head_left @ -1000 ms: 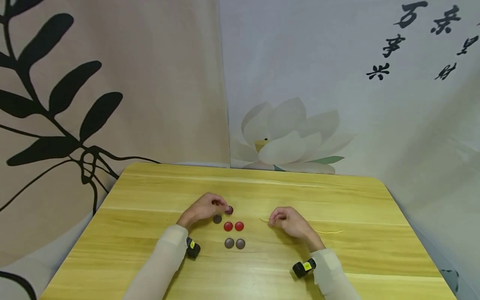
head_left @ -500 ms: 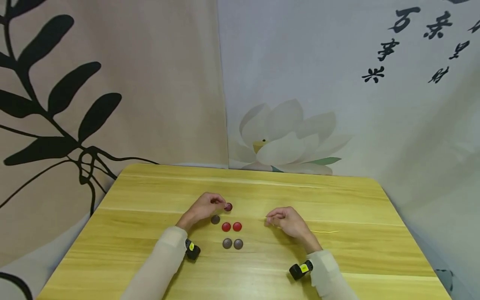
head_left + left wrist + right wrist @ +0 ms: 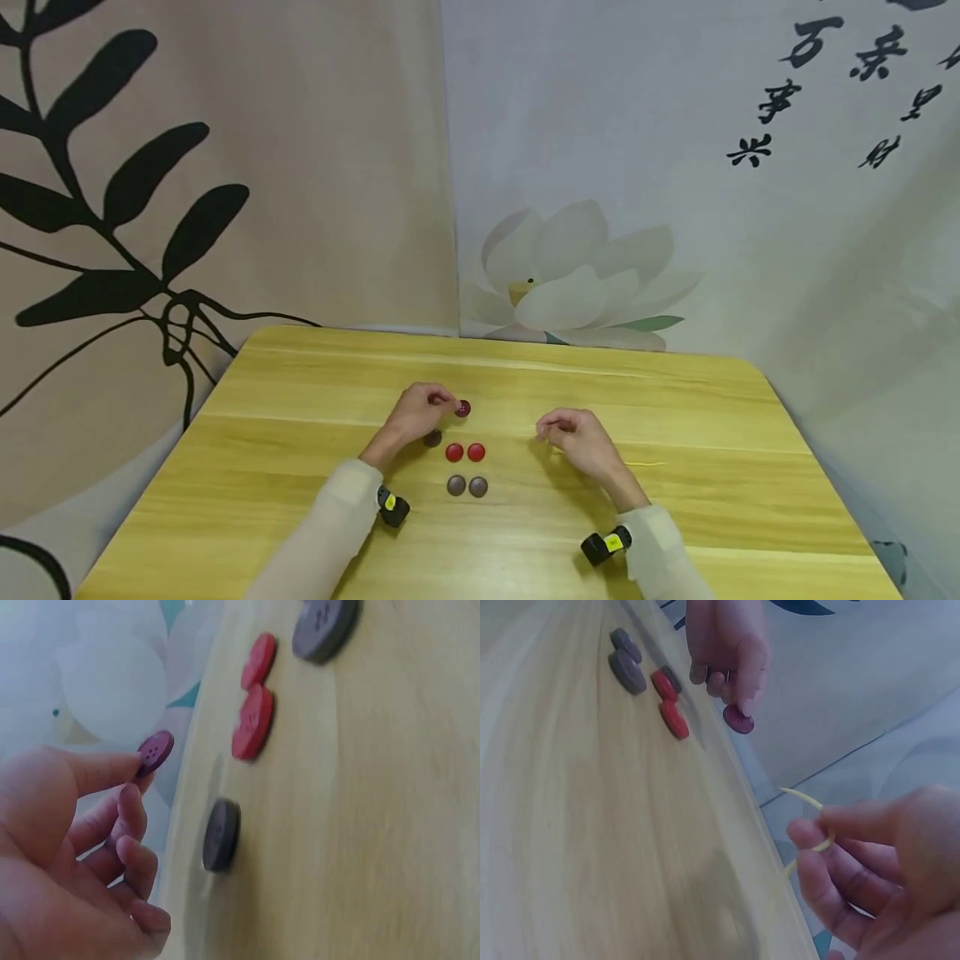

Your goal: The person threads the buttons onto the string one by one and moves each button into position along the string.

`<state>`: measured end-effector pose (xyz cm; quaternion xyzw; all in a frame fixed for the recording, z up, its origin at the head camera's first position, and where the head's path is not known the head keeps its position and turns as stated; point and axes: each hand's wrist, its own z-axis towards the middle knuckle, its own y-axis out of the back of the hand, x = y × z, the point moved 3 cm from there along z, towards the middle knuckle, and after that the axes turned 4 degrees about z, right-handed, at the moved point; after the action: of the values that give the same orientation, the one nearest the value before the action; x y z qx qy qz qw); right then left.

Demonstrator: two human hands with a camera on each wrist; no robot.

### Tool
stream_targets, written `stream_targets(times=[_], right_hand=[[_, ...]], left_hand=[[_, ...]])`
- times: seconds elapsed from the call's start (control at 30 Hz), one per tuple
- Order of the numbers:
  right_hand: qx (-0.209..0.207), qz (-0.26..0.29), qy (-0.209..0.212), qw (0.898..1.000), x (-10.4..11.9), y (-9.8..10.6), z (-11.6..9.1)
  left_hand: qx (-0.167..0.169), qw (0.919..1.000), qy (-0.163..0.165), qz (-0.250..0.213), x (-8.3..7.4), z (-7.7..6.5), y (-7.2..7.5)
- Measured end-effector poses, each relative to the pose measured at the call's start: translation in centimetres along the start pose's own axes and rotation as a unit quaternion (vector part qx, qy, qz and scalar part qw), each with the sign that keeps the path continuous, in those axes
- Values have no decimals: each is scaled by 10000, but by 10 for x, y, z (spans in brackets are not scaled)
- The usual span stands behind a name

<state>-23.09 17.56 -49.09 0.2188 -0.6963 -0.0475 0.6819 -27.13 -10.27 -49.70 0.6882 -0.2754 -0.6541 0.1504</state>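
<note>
My left hand (image 3: 418, 410) pinches a dark purple button (image 3: 156, 752) between thumb and forefinger, its holes facing the left wrist camera. The button is held above the table. Across from it, my right hand (image 3: 581, 442) pinches a thin yellow string (image 3: 804, 797); a short end sticks out past the thumb and the rest passes through the fingers and trails behind the hand. Just below my left hand lies a dark brown button (image 3: 222, 835). Two red buttons (image 3: 465, 452) lie side by side between the hands, with two grey-brown buttons (image 3: 467, 486) in a row nearer the body.
A yellow wood-grain table (image 3: 720, 483) carries everything. Behind it hangs a printed cloth (image 3: 360, 167) with leaves, a lotus and written characters. Each wrist wears a small black camera, such as the left one (image 3: 393, 508).
The purple button has lifted slightly away from the body in my left hand. My right fingers have shifted along the string, so less of it shows ahead of them and its tail has drawn in.
</note>
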Motion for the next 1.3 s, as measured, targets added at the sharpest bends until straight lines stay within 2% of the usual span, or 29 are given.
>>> stream_targets(times=[0.23,0.5,0.57,0.87,1.3], right_hand=[[-190,185,40,9996,11,0,-3],[-368,115,30,9993,49,-7,-22],[-378,94,72,9992,48,-9,-22],[-499,207,207,9983,15,-15,-7],[-672,229,472,9964,23,-16,-10]], left_hand=[[-108,9999,60,-52,-12,-3,-4],[-14,9996,52,-285,-20,-9,-15],[-35,9995,13,-304,-22,-11,-16],[-162,9991,-34,-385,-30,-18,-21],[-159,9978,-73,-637,-41,-24,-22]])
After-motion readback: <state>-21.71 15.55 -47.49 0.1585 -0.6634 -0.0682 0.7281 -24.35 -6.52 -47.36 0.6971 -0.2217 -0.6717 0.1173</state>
